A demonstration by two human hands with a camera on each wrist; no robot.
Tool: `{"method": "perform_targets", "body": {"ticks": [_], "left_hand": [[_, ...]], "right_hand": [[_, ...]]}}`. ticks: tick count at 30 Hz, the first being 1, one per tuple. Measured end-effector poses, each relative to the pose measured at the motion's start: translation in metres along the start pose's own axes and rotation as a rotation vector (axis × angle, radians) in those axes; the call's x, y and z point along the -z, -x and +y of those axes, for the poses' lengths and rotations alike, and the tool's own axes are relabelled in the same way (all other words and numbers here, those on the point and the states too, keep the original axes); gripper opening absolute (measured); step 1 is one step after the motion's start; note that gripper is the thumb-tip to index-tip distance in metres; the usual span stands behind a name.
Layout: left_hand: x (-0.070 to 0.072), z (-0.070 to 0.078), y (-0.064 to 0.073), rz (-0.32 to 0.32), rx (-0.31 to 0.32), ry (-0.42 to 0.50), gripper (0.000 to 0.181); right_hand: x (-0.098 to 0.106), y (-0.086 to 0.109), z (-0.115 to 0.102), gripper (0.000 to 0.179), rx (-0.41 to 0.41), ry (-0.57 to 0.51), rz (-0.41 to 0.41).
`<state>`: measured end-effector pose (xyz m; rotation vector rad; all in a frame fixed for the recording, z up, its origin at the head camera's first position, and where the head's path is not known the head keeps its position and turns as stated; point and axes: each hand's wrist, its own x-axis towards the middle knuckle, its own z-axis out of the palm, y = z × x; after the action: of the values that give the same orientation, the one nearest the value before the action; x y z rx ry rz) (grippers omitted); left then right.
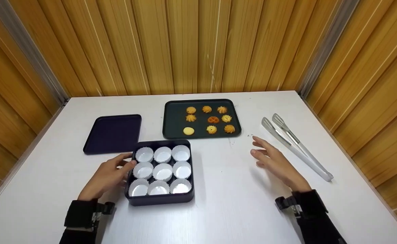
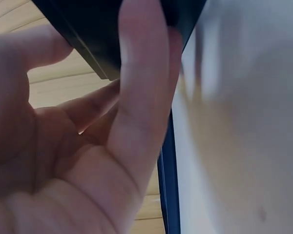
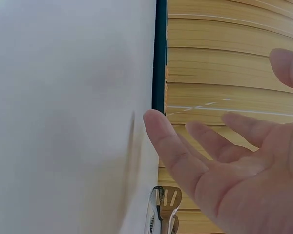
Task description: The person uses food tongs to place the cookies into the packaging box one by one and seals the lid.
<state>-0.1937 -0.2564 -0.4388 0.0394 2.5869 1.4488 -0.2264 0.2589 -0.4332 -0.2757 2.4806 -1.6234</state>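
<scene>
Nine paper cups (image 1: 163, 172): white and fluted, sitting three by three inside the box (image 1: 159, 200).
Box position: on the near part of the white table (image 1: 232, 213), left of centre as I view it, dark purple and open at the top.
Left hand (image 1: 107, 174): at the box's left side, thumb tip at the rim, fingers lying along the outer wall; I read thumb and fingers as apart, touching rather than clamped.
Right hand (image 1: 276, 164): above the table between box and tongs, touching neither; my right wrist feed shows fingers spread and thumb well apart.
Tray (image 1: 174, 118): dark green, beyond the box near the wood-grain wall (image 1: 181, 47).
Nine cookies (image 1: 229, 129): on the tray, one shaped like a pretzel.
Flat purple panel (image 1: 113, 134): left of the tray; I cannot tell whether it touches the box's far left corner.
Tongs (image 1: 301, 155): metal, lying on the right, arms parted, tips toward the wall.
</scene>
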Motion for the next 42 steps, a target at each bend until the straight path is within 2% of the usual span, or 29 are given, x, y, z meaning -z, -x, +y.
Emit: {"method": "perform_targets", "body": {"ticks": [10,17,22,27,34,42], "left_hand": [[-0.027,0.013,-0.004,-0.004,-0.029,0.011,0.061],[-0.059,0.028,-0.005,-0.041,-0.066,0.108,0.062],[-0.082,0.04,-0.008,-0.078,-0.093,0.126,0.063],[-0.099,0.049,-0.009,-0.094,-0.103,0.12,0.061],[-0.113,0.056,-0.008,-0.106,-0.114,0.14,0.063],[-0.119,0.057,-0.007,-0.118,-0.12,0.164,0.064]], "right_hand": [[-0.006,-0.001,-0.003,0.072,0.008,-0.005,-0.046],[-0.011,-0.001,-0.002,0.073,-0.02,-0.046,-0.079],[-0.017,0.0,0.0,0.074,-0.03,-0.087,-0.111],[-0.022,0.0,0.0,0.076,-0.041,-0.108,-0.145],[-0.023,0.001,-0.002,0.079,-0.005,-0.109,-0.189],[-0.024,0.001,-0.003,0.076,0.017,-0.093,-0.207]]}}
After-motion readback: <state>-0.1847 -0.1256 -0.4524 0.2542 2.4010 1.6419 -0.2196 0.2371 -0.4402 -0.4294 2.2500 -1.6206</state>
